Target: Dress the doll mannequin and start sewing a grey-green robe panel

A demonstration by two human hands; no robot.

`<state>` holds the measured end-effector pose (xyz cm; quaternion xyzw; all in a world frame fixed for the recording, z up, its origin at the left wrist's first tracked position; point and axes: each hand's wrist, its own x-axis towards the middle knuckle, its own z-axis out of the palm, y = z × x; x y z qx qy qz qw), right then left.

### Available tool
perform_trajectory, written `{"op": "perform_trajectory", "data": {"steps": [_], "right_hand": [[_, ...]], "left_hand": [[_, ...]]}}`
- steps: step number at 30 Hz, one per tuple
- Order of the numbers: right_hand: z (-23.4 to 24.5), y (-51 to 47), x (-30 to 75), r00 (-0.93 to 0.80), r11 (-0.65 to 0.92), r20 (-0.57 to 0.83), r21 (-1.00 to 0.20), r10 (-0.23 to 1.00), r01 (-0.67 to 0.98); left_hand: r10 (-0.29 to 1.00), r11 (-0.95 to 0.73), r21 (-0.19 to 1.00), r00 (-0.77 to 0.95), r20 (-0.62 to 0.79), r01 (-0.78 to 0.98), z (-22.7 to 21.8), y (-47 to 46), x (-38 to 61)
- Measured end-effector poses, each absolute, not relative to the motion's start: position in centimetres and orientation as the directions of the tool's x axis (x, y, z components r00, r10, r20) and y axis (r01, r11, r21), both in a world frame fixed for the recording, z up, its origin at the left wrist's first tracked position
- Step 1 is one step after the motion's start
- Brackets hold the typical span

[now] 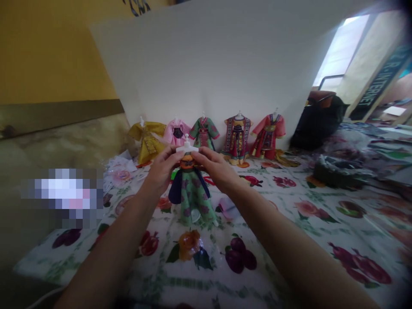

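Observation:
Between my two hands stands a small doll dress (195, 195) on a white mini mannequin stand (187, 146). The dress has an orange top band, a green patterned skirt and dark blue side panels. My left hand (165, 165) pinches the upper left edge of the dress, just under the white shoulders. On the other side, my right hand (215, 165) grips the upper right edge in the same way. Both thumbs lie near the top of the bodice. My fingers behind the dress are hidden. The stand's clear round base shows below the skirt.
Against a white board (209, 64) stand several dressed mini mannequins, among them a yellow robe (148, 139) and a red-pink robe (269, 135). A dark green basket (344, 174) and plastic bags lie at right. A fruit-print tablecloth (277, 274) covers the table.

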<state>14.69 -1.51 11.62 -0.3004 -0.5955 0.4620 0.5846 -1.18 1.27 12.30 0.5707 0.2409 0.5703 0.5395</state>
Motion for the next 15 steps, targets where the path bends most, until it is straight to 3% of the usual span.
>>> {"op": "perform_trajectory", "data": {"steps": [7, 15], "right_hand": [[11.2, -0.9, 14.6, -0.114, 0.335, 0.383, -0.892, 0.917, -0.304], [11.4, -1.2, 14.7, -0.042, 0.345, 0.366, -0.905, 0.93, -0.247]], "left_hand": [[0.897, -0.266, 0.888, 0.24, 0.37, -0.375, 12.1, 1.1, -1.1], [0.867, -0.305, 0.88, 0.276, 0.415, -0.364, 10.0, 1.0, -1.3]]}}
